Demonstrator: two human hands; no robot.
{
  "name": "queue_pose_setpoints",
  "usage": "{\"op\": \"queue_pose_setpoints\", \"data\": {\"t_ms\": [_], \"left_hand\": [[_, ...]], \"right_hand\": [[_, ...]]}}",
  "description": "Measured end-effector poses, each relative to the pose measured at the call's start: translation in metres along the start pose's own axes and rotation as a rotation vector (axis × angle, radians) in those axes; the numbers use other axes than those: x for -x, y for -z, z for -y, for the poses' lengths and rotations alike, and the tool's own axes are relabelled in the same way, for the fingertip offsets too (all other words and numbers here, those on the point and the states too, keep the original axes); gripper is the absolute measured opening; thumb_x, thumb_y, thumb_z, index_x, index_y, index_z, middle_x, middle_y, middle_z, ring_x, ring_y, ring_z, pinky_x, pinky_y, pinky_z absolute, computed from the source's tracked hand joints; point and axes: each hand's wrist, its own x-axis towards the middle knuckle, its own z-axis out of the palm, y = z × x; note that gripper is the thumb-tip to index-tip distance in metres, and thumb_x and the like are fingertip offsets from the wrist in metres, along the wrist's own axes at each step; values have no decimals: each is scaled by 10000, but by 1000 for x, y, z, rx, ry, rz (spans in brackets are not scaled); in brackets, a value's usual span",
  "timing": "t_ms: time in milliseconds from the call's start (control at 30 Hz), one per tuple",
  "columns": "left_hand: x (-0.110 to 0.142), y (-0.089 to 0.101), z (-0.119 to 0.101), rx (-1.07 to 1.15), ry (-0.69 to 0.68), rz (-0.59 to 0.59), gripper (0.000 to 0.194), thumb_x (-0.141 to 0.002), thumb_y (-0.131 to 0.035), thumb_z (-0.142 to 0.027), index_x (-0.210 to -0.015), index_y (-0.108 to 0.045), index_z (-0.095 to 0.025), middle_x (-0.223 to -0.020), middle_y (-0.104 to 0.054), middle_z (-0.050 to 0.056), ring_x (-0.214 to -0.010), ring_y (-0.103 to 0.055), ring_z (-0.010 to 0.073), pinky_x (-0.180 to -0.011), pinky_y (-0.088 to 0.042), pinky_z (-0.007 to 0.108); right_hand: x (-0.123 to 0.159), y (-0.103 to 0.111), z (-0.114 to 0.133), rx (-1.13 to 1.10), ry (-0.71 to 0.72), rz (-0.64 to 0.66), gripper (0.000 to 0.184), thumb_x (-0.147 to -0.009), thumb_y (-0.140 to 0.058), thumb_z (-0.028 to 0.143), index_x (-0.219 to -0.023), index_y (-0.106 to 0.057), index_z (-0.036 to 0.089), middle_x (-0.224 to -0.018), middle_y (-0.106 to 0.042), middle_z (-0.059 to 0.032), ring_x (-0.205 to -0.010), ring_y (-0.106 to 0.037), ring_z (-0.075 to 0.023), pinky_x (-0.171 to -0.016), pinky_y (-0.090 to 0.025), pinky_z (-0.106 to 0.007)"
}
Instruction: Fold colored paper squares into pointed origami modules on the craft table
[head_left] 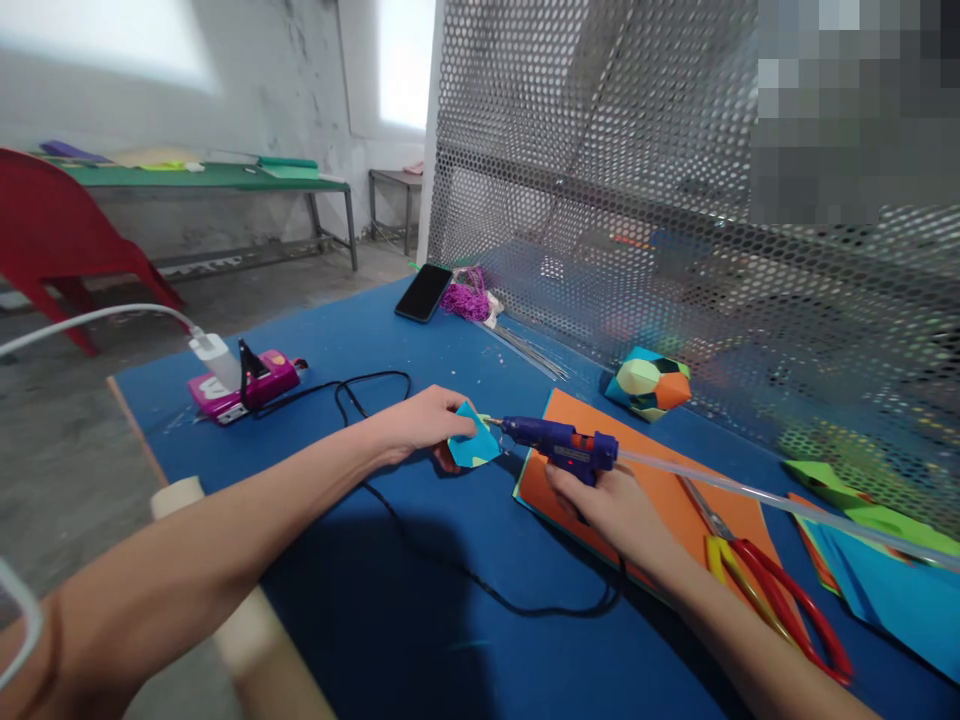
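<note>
In the middle of the head view, my left hand (pixel 431 422) pinches a folded blue paper piece (pixel 474 440) with a bit of pale yellow-green on it. My right hand (pixel 604 500) grips a dark blue hot glue gun (pixel 551 440), its nozzle aimed left at the paper piece. Whether the tip touches the paper I cannot tell. A long clear glue stick (pixel 750 490) sticks out of the back of the gun toward the right. Under the right hand lies a stack of orange paper sheets (pixel 585 412), and scissors (pixel 772 590) with red and yellow handles rest on it.
A multicoloured paper ball (pixel 649 383) sits near the perforated metal panel (pixel 540 180). At left, a pink power strip (pixel 240 390) feeds a black cord (pixel 465 570) across the blue table (pixel 337 340). A phone (pixel 424 292), purple string (pixel 466 297) and blue paper (pixel 892 580) lie around.
</note>
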Motion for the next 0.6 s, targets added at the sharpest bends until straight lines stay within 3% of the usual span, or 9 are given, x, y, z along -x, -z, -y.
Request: {"op": "queue_pose_setpoints", "data": {"t_ms": [200,333,500,600], "left_hand": [[-2,5,1,-47,38,-6,59,-599,-566,-133,-642,-607,-136,-479,-558,-11,-413,-534,113,-393,-400,207],[0,6,-4,4,122,53,71,-594,-577,-130,-660,-602,-128,-478,-587,11,-411,-550,130,-400,-429,227],[2,6,-8,77,194,141,59,-590,-609,-149,-642,-589,-131,-455,-597,23,-371,-533,129,-377,-436,230],[2,7,-7,124,217,191,87,-590,-630,-161,-665,-604,-128,-491,-620,28,-381,-544,128,-395,-462,242]], "right_hand": [[3,-8,-5,47,177,-63,184,-751,-485,305,-593,-473,212,-516,-507,23,-490,-475,-133,-461,-391,-248],[6,-12,-11,25,199,-76,149,-760,-525,293,-642,-497,206,-586,-534,11,-520,-479,-127,-471,-390,-242],[5,-12,-25,12,344,-7,106,-796,-502,291,-723,-538,224,-633,-563,10,-538,-499,-127,-515,-411,-248],[4,-14,-31,-2,329,-45,104,-794,-511,312,-744,-556,233,-629,-568,16,-537,-507,-131,-525,-430,-253]]}}
